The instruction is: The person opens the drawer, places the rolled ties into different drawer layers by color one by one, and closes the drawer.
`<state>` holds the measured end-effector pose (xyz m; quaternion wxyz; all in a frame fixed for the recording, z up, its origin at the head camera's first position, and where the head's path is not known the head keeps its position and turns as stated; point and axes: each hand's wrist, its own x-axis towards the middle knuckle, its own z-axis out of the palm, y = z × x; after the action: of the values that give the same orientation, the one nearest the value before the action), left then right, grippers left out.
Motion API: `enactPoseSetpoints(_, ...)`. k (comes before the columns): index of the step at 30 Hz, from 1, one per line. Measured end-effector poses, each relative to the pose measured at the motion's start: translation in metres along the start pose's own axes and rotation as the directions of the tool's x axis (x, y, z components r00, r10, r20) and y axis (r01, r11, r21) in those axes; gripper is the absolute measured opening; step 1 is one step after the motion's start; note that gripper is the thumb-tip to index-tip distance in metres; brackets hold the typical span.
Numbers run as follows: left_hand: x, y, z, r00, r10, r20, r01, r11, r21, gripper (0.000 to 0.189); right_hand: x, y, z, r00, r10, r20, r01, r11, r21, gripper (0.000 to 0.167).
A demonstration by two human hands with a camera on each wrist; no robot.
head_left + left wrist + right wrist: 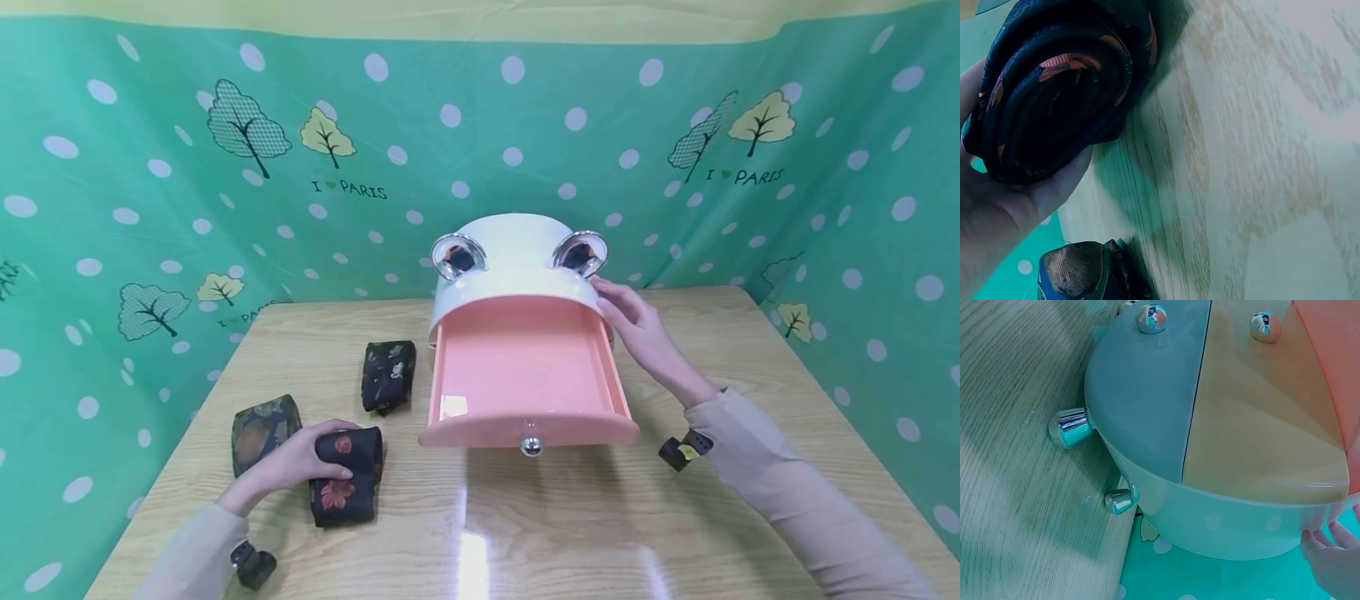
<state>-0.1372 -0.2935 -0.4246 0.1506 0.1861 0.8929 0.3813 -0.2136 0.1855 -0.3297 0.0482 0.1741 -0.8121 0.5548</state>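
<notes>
My left hand (302, 457) grips a rolled dark cloth (362, 492) with red flowers; its spiral end faces the left wrist view. Close behind that hand lies a second rolled cloth (258, 437) with a blue and gold pattern. A third roll, a black cloth (387, 375) with pale flowers, lies farther back. In the middle stands a white frog-shaped drawer box (517, 258) with two chrome-rimmed eyes. Its pink top drawer (517, 362) is pulled out, holding nothing that shows but a small white patch. My right hand (637, 321) rests its fingertips against the box's right side.
Below the pink drawer, the right wrist view shows a beige drawer front (1260, 425) and a grey-blue one (1144, 400) with chrome knobs. Chrome feet (1072, 428) carry the box. A green dotted curtain (510, 125) hangs close behind the wooden table (420, 550).
</notes>
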Motion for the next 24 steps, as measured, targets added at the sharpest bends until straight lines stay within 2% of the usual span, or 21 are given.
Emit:
enactPoseSetpoints(5,0.000,0.003,-0.002,1.000,0.016,-0.014,-0.016,1.000,-0.005,0.060,0.000,-0.001,0.000,1.000,0.004,-0.002,-0.004,1.000,0.000,0.046)
enactPoseSetpoints(11,-0.001,0.006,-0.006,0.999,-0.033,-0.026,0.033,0.999,-0.020,0.058,0.000,-0.002,0.001,1.000,0.000,-0.009,0.000,1.000,0.020,0.043)
enactPoseSetpoints(19,-0.001,0.018,-0.017,0.997,-0.032,-0.066,0.034,0.999,0.026,0.058,0.000,-0.003,0.001,1.000,-0.018,-0.012,0.018,0.999,0.042,0.040)
enactPoseSetpoints(24,0.000,0.029,-0.026,0.993,-0.060,-0.100,0.061,0.998,0.006,0.059,0.000,-0.003,0.001,1.000,-0.011,-0.011,0.012,1.000,0.029,0.041)
